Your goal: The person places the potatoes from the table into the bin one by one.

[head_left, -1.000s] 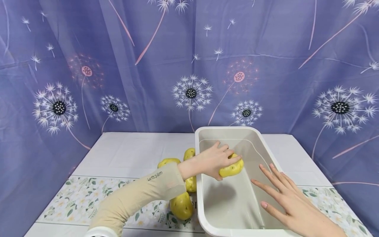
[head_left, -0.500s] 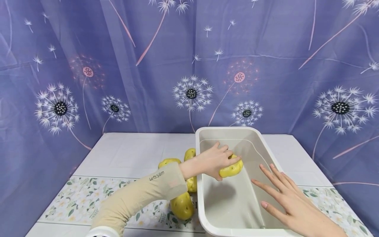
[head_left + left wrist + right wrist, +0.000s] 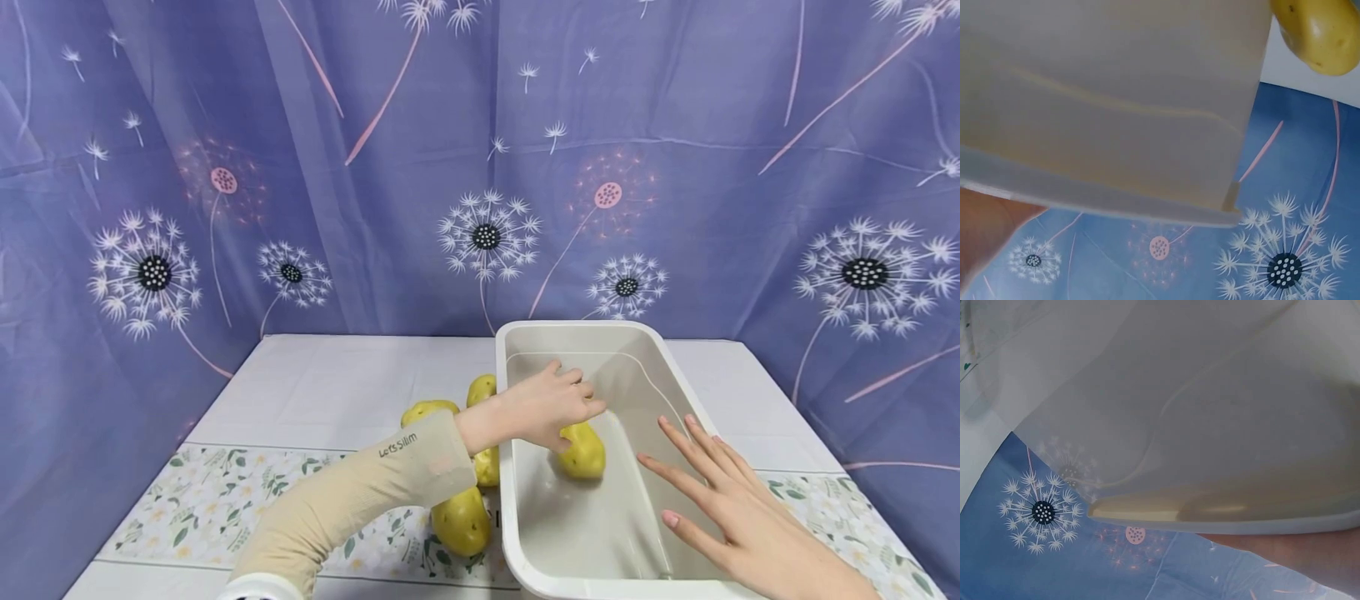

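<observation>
Potato [image 3: 585, 456] in the pale bin [image 3: 511, 533], just under the left hand [image 3: 551, 408].
From here I see that hand's fingers loosely parted, gripping nothing, contact unclear; the right hand [image 3: 742, 508] spreads empty fingers over the bin's right side.

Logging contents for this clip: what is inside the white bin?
One yellow potato shows inside the white bin, partly covered by the left grip. The bin areas behind that grip and the right grip cannot be seen.
</observation>
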Demonstrator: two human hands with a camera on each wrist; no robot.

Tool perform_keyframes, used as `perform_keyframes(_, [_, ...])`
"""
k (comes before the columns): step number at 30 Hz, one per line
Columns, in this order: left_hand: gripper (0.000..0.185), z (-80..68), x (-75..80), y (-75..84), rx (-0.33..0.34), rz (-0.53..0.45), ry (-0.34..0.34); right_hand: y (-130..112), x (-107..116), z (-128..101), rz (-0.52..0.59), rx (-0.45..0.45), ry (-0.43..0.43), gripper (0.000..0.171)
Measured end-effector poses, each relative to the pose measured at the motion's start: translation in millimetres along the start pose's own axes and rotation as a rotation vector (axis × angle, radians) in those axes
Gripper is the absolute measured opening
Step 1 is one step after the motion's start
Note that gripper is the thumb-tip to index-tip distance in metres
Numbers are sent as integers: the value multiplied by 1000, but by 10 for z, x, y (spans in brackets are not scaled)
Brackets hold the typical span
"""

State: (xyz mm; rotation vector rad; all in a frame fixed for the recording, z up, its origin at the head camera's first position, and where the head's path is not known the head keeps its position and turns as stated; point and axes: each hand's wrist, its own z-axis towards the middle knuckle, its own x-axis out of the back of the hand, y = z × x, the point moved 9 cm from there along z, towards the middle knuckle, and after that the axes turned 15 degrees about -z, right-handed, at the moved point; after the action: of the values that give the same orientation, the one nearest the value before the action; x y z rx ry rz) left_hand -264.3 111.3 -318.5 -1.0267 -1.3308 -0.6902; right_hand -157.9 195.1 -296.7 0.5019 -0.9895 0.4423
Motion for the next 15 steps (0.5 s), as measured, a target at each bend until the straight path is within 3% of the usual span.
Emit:
perform_keyframes(7, [59, -22, 37, 15, -28, 18, 19, 5, -5, 0, 8, 10, 8, 53])
perform_keyframes(15, [51, -131, 131, -30, -24, -24, 119, 7, -16, 7, 3, 7, -1, 54])
